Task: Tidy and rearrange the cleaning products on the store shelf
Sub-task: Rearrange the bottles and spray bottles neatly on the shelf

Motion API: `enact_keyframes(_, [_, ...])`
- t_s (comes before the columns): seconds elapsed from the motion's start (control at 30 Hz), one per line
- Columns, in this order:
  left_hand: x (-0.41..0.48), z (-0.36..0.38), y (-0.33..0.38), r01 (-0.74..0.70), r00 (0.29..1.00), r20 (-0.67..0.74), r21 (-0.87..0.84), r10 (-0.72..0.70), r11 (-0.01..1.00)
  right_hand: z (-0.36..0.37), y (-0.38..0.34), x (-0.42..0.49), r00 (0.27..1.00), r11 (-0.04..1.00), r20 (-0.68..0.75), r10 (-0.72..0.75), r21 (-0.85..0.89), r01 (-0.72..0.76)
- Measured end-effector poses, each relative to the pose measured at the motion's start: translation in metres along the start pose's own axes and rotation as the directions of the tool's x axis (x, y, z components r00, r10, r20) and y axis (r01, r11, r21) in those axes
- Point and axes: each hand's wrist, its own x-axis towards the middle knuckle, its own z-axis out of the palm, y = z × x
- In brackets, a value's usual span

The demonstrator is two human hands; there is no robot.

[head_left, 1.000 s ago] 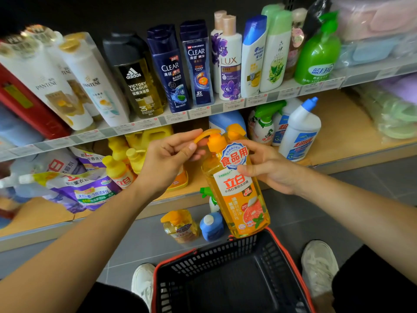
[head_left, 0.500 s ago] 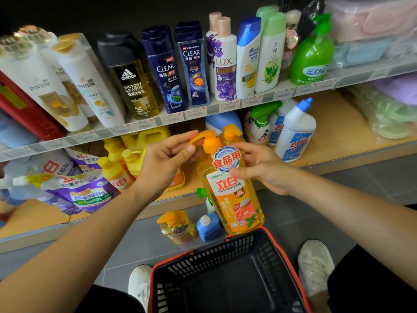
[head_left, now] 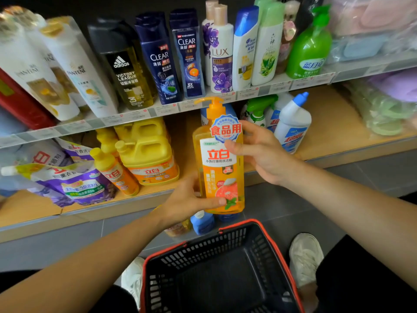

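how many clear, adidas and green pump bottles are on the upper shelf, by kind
clear bottles: 2
adidas bottle: 1
green pump bottle: 1
total: 4

Shop aisle, price-tagged shelves [head_left: 135, 115] of toiletries, shopping basket [head_left: 221, 267]

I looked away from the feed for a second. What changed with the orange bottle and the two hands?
The left hand let go of the pump and dropped to grip the base of the orange detergent bottle, which now sits higher against the shelves. The right hand stays on the bottle's upper side. The yellow jug on the shelf and the basket below are as before.
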Motion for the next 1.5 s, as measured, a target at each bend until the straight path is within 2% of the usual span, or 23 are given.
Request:
enact_keyframes(0.1, [-0.003, 0.012, -0.006, 0.023, 1.000, -0.001, -0.148, -0.023, 0.989, 0.002, -0.005, 0.000, 0.999, 1.000, -0.033, -0.017, 0.021, 0.018])
enact_keyframes(0.27, [-0.003, 0.012, -0.010, -0.006, 0.994, -0.110, -0.291, -0.027, 0.957, -0.005, -0.011, 0.003, 0.999, 1.000, -0.040, 0.003, -0.026, -0.004])
enact_keyframes(0.37, [-0.004, 0.006, -0.003, -0.024, 0.973, -0.228, -0.285, -0.044, 0.958, -0.014, -0.016, 0.006, 0.999, 0.995, -0.052, 0.012, -0.094, -0.017])
enact_keyframes(0.53, [-0.010, -0.008, 0.016, -0.125, 0.903, -0.428, -0.202, 0.027, 0.971, -0.029, -0.017, 0.006, 0.986, 0.984, -0.142, 0.083, -0.146, -0.104])
enact_keyframes(0.6, [-0.012, -0.015, 0.024, -0.147, 0.874, -0.481, -0.123, 0.071, 0.981, -0.029, -0.016, 0.001, 0.977, 0.957, -0.192, 0.090, -0.256, -0.138])
enact_keyframes(0.63, [-0.013, -0.017, 0.028, -0.148, 0.860, -0.502, -0.074, 0.091, 0.986, -0.028, -0.016, -0.001, 0.966, 0.924, -0.254, 0.044, -0.357, -0.136])
enact_keyframes(0.67, [-0.012, -0.020, 0.030, -0.145, 0.847, -0.520, -0.026, 0.110, 0.989, -0.029, -0.017, -0.001, 0.947, 0.856, -0.316, -0.053, -0.504, -0.120])
enact_keyframes(0.7, [-0.012, -0.022, 0.032, -0.138, 0.839, -0.530, 0.017, 0.126, 0.990, -0.032, -0.017, 0.000, 0.915, 0.729, -0.350, -0.200, -0.677, -0.099])
enact_keyframes(0.73, [-0.011, -0.023, 0.033, -0.125, 0.835, -0.535, 0.052, 0.133, 0.991, -0.034, -0.017, 0.001, 0.874, 0.578, -0.339, -0.349, -0.811, -0.084])
enact_keyframes(0.77, [-0.010, -0.024, 0.034, -0.103, 0.833, -0.537, 0.083, 0.132, 0.991, -0.034, -0.018, 0.001, 0.834, 0.476, -0.308, -0.458, -0.877, -0.062])
enact_keyframes(0.83, [-0.010, -0.026, 0.036, -0.061, 0.834, -0.536, 0.146, 0.130, 0.987, -0.030, -0.023, -0.001, 0.813, 0.459, -0.244, -0.529, -0.888, 0.031])
enact_keyframes(0.93, [-0.013, -0.027, 0.043, -0.008, 0.832, -0.524, 0.314, 0.181, 0.949, -0.023, -0.023, 0.000, 0.901, 0.489, 0.008, -0.433, -0.838, 0.242])
enact_keyframes(1.03, [-0.016, -0.024, 0.050, 0.014, 0.835, -0.484, 0.494, 0.262, 0.869, -0.015, -0.016, 0.001, 0.921, 0.335, 0.289, -0.263, -0.867, 0.368])
enact_keyframes(1.13, [-0.018, -0.018, 0.058, -0.027, 0.856, -0.411, 0.569, 0.312, 0.822, -0.011, -0.011, 0.004, 0.918, 0.192, 0.374, -0.134, -0.899, 0.395])
enact_keyframes(1.2, [-0.020, -0.014, 0.061, -0.059, 0.872, -0.355, 0.607, 0.336, 0.793, -0.010, -0.010, 0.004, 0.917, 0.194, 0.395, -0.059, -0.896, 0.399])
enact_keyframes(1.3, [-0.022, -0.010, 0.063, -0.098, 0.878, -0.294, 0.663, 0.378, 0.743, -0.009, -0.006, 0.002, 0.903, 0.275, 0.430, 0.013, -0.869, 0.410])
enact_keyframes(1.4, [-0.023, -0.010, 0.061, -0.174, 0.867, -0.217, 0.712, 0.449, 0.680, -0.009, 0.002, 0.001, 0.900, 0.282, 0.436, 0.021, -0.866, 0.413])
enact_keyframes(1.5, [-0.023, -0.010, 0.059, -0.268, 0.845, -0.185, 0.665, 0.501, 0.697, -0.012, 0.008, -0.001, 0.914, 0.360, 0.405, -0.026, -0.849, 0.386])
